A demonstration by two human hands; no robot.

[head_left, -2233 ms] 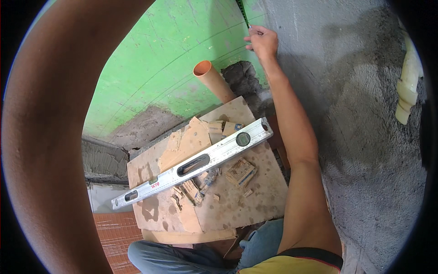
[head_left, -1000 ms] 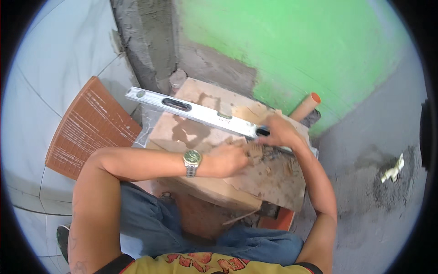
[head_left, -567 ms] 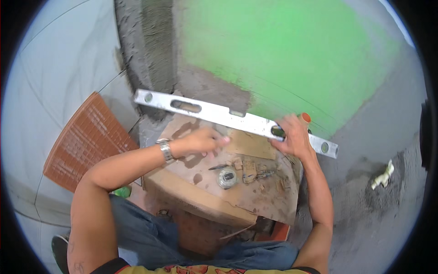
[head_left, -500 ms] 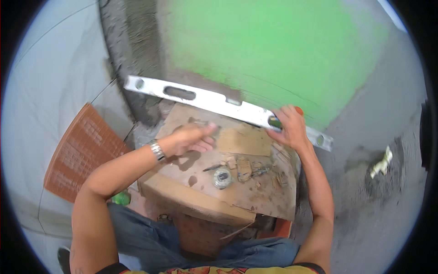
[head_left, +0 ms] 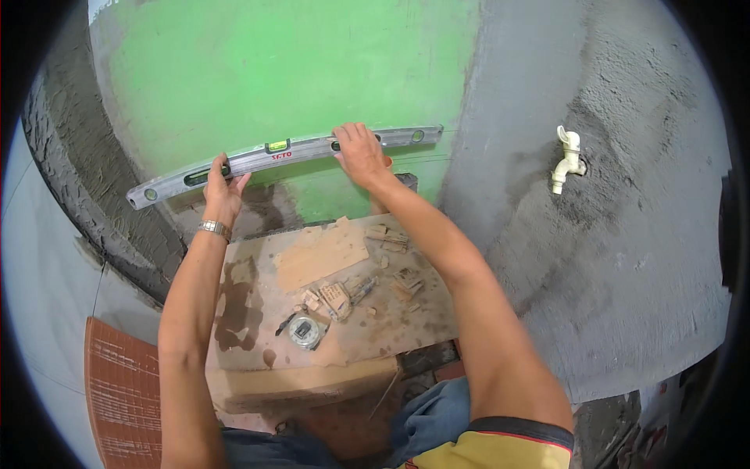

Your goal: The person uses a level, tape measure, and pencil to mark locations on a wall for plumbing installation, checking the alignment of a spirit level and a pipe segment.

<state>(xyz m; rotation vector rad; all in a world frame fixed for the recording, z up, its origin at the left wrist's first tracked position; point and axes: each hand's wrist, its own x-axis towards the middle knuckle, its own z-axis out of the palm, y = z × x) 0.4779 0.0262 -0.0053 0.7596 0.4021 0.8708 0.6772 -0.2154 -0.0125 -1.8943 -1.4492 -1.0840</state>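
Note:
A long silver spirit level [head_left: 285, 155] lies flat against the green painted wall [head_left: 289, 70], roughly horizontal, its left end a little lower. My left hand [head_left: 224, 187], with a metal watch on the wrist, grips the level from below near its left third. My right hand [head_left: 359, 152] presses on the level right of its middle. Below my arms stands a dusty wooden board [head_left: 328, 305] with scraps of wood, a pencil and a small round tape measure [head_left: 305, 331] on it.
Rough grey plaster [head_left: 625, 258] covers the wall on the right, with a white tap [head_left: 566, 160] sticking out of it. A dark unplastered column [head_left: 86, 195] runs down the left. A red-brown ribbed tile [head_left: 117, 399] lies at the lower left by the pale floor.
The level has come up off the board and now rests against the green wall. Both hands rose with it, the left one moving from the board onto the level.

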